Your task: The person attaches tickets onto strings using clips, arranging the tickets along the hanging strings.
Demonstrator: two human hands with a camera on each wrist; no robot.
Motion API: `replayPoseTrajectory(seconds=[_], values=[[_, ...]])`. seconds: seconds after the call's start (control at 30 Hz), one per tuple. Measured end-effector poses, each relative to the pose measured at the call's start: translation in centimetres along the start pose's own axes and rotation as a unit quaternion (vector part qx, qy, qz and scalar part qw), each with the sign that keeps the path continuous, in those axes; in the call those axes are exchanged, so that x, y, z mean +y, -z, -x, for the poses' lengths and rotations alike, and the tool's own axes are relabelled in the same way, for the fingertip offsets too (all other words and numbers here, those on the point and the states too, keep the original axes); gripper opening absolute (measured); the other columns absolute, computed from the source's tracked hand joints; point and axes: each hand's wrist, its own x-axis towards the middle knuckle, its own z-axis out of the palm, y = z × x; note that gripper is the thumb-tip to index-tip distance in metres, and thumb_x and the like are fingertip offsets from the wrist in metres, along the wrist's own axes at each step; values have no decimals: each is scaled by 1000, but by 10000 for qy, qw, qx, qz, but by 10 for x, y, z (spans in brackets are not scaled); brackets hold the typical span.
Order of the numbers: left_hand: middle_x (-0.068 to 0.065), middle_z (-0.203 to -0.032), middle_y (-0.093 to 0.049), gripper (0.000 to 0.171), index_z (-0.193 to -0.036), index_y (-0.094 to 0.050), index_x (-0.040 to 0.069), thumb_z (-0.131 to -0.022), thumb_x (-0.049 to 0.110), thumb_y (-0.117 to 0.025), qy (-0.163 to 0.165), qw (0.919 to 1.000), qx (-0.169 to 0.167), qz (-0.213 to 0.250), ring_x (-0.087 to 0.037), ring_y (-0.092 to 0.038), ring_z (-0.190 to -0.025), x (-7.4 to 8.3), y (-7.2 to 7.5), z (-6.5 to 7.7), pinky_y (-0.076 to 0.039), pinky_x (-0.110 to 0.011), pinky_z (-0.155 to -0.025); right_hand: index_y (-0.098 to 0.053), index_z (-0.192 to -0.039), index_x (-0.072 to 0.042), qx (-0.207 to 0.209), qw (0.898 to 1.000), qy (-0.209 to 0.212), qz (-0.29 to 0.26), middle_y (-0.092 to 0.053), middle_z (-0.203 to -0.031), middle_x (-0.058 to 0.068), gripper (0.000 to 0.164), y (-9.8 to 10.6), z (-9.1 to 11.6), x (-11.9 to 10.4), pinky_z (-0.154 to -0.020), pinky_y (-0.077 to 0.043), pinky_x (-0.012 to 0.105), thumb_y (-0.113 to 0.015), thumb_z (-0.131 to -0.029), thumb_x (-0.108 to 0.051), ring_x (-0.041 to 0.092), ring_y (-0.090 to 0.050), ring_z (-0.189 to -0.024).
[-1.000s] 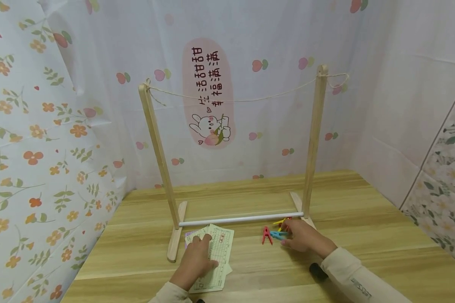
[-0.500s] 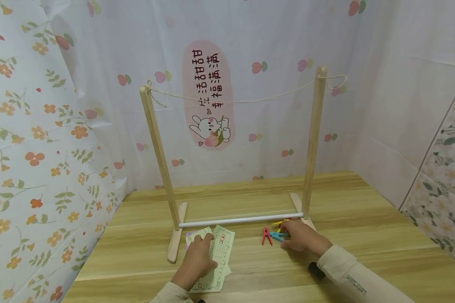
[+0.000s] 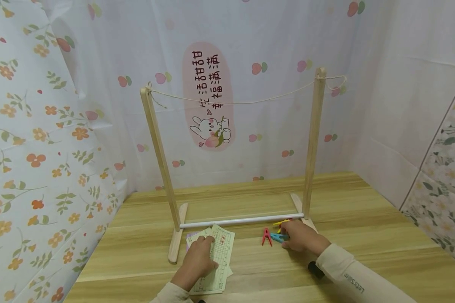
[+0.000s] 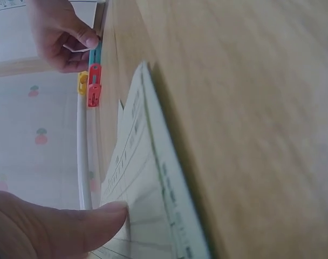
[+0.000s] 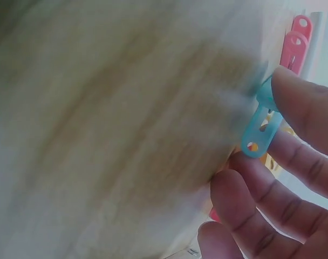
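In the head view, my left hand rests on a fanned pile of pale green printed paper slips, and a purple edge shows beneath them. The left wrist view has its thumb lying stretched along the top slip. On the right, my right hand is at a small group of plastic clothespins. Its thumb and index finger lie on either side of a blue clothespin, lightly pinching it. Beside that sits a red clothespin; a yellow one is partly hidden behind the hand.
A wooden stand rises behind the hands, with a left post, a right post and a white bar low between them. A thin string sags between the post tops. Printed curtains enclose the wood-grain table.
My right hand has shifted very slightly left at the clothespins. Under my left hand the top slips have moved a little against each other. Otherwise both hands stay in place.
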Motion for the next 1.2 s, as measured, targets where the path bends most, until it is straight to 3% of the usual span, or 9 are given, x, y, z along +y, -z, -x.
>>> replayPoseTrajectory(seconds=[0.23,0.47,0.77,1.0,1.2], values=[[-14,-99,-56,53,-111,-56,-3,-60,-4,-69,-217,9997,9,90,-30,-54,-89,-2,2,-1,-47,-45,-78,-58,-79,-8,-39,9999,-158,-24,-52,-73,-2,19,5,2,2,-59,-41,34,-74,-71,-10,14,-45,-65],[-12,-100,-56,59,-111,-56,-3,-54,-17,-53,-356,9989,185,235,-24,-53,-87,-1,7,-4,-47,-39,-76,-60,-83,-6,92,9994,-331,10,-57,-78,0,16,12,1,2,-64,-45,36,-72,-73,-9,15,-49,-69],[-21,-115,-55,62,-113,-57,-3,-53,-19,-51,-232,9970,305,673,-37,-50,-108,2,19,-7,-43,-48,-87,-61,-86,-3,106,9999,-85,-99,-59,-80,3,18,25,-1,0,-64,-47,36,-68,-70,-5,16,-53,-72],[-14,-105,-59,59,-113,-58,1,-56,-15,-56,-241,9968,340,684,-25,-55,-88,-2,25,-9,-48,-37,-70,-60,-87,-4,-15,9997,106,-212,-58,-81,1,13,34,0,-1,-63,-46,34,-67,-76,-5,14,-51,-70],[-12,-102,-59,56,-113,-58,1,-59,-13,-56,-408,9956,410,741,-15,-48,-73,-3,32,-14,-40,-26,-58,-63,-91,-1,23,9991,300,-289,-61,-85,4,15,40,0,-2,-66,-47,34,-66,-77,-6,15,-54,-74]])
